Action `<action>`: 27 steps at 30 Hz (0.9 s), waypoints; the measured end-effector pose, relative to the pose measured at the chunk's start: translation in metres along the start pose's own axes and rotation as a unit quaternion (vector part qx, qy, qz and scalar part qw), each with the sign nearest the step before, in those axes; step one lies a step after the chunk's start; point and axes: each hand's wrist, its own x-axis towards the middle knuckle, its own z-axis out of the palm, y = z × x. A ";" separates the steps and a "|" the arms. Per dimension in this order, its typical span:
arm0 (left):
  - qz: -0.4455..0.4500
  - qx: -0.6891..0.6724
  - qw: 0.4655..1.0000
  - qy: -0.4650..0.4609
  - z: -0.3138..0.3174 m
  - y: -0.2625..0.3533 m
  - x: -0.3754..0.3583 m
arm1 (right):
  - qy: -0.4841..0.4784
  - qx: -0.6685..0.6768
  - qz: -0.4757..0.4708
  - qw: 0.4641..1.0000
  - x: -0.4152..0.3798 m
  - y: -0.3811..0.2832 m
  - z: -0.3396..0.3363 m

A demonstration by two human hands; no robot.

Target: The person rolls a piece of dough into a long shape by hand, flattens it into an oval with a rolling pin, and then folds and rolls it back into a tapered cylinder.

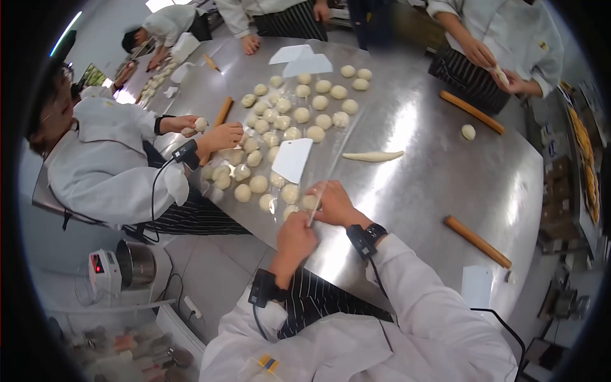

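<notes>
Many round dough balls (319,102) lie on the steel table, a good part of them under a clear plastic sheet (347,130). My left hand (296,240) is closed at the near edge of the sheet, by the table's front edge. Just to its right, my right hand (332,202) bends its fingers over the sheet beside a dough ball (310,202); its fingertips are partly hidden. A white scraper (293,160) rests among the balls. Right of the sheet lies a long tapered dough strip (373,156).
Rolling pins lie at the right (477,242), far right (472,112) and left (224,112). A co-worker at the left (114,153) and one across (496,44) handle dough. A white scraper (476,286) sits near the right front edge of the steel table (407,210).
</notes>
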 end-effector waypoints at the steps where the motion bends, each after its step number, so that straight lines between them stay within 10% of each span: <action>1: 0.007 -0.007 1.000 -0.011 -0.001 -0.001 0.001 | 0.015 0.009 -0.015 1.000 -0.001 0.002 0.000; 8: 0.038 -0.051 0.998 -0.021 0.007 -0.024 -0.004 | 0.142 0.213 0.110 0.961 -0.068 -0.003 -0.025; 9: 0.048 -0.019 0.997 -0.050 0.010 -0.023 -0.004 | 0.145 0.305 0.214 0.917 -0.089 -0.004 -0.033; 11: 0.073 0.070 0.989 -0.105 0.014 -0.015 -0.007 | 0.122 0.700 0.315 0.629 -0.133 -0.004 -0.060; 15: 0.132 0.178 0.967 -0.129 0.028 -0.009 -0.014 | 0.148 0.766 0.338 0.527 -0.222 -0.015 -0.084; 21: 0.275 0.070 0.940 -0.191 0.035 0.030 -0.047 | 0.229 0.403 0.488 0.739 -0.215 -0.116 -0.201; 23: 0.288 0.030 0.935 -0.204 0.044 0.038 -0.053 | 0.380 0.023 0.084 0.921 -0.211 -0.144 -0.238; 27: 0.292 -0.021 0.922 -0.252 0.047 0.056 -0.063 | 0.447 -0.077 -0.023 0.891 -0.219 -0.142 -0.241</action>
